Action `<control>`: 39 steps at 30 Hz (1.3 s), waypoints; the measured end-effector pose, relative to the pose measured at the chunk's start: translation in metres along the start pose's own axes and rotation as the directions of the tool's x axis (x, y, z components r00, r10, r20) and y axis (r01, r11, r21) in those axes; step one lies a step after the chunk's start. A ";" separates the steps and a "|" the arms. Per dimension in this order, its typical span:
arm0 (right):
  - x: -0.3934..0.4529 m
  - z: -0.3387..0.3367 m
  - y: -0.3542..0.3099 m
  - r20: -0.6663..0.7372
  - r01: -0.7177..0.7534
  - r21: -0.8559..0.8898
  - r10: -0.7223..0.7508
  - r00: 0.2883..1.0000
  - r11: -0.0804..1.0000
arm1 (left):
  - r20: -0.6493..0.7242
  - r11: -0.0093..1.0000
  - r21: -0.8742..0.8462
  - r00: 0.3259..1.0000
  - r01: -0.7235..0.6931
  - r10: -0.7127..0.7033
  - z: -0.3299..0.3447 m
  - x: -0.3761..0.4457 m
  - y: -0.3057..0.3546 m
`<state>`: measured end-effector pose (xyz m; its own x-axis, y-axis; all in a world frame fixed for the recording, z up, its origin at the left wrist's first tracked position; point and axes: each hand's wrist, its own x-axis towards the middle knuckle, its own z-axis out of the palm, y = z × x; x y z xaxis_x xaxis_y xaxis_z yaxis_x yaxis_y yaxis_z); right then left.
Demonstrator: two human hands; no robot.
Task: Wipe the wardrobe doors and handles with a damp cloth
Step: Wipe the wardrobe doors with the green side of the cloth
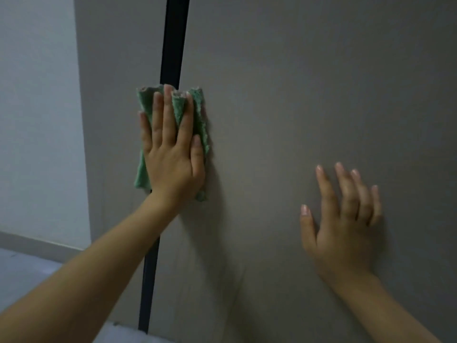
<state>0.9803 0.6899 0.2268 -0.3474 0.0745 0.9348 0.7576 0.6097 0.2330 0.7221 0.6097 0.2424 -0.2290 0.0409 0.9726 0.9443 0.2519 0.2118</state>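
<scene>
1. The wardrobe door (296,95) filled my view, its bare face running right from the cloth toward my right hand.
2. The black handle strip (174,45) ran vertically along the door's left edge, passing under the cloth.
3. My right hand (343,224) lay flat on the door, fingers straight, holding nothing.
4. My left hand (170,154), fingers extended, pressed the green cloth (197,115) over the strip; it was plainly the nearer hand.

Seeing green cloth (201,125) lying crumpled, flat against grey wardrobe door (284,95), overlapping black vertical handle strip (174,40). Strip running top to bottom between door panels; cloth sitting mid-height.
</scene>
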 end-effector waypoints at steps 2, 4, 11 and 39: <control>0.004 0.000 -0.006 -0.007 0.011 0.019 -0.011 1.000 1.000 | -0.021 0.996 -0.024 0.996 0.089 -0.089 0.002 -0.003 0.008; 0.011 0.001 -0.019 -0.024 0.022 0.047 -0.021 0.999 0.999 | 0.035 0.999 -0.039 0.999 0.014 -0.013 0.005 -0.026 0.023; 0.022 0.010 -0.068 0.003 0.066 0.113 -0.066 0.998 0.991 | 0.129 0.857 -0.029 0.848 -0.515 0.514 -0.002 -0.051 -0.022; 0.030 0.028 -0.135 0.049 0.072 0.313 -0.091 0.995 0.947 | 0.140 0.917 -0.045 0.912 0.396 -0.386 -0.012 -0.116 -0.059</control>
<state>0.8525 0.6318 0.2164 -0.4418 0.0571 0.8953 0.5201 0.8294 0.2038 0.6960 0.5787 0.1182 -0.6066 0.0752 0.7914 0.7862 0.2042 0.5832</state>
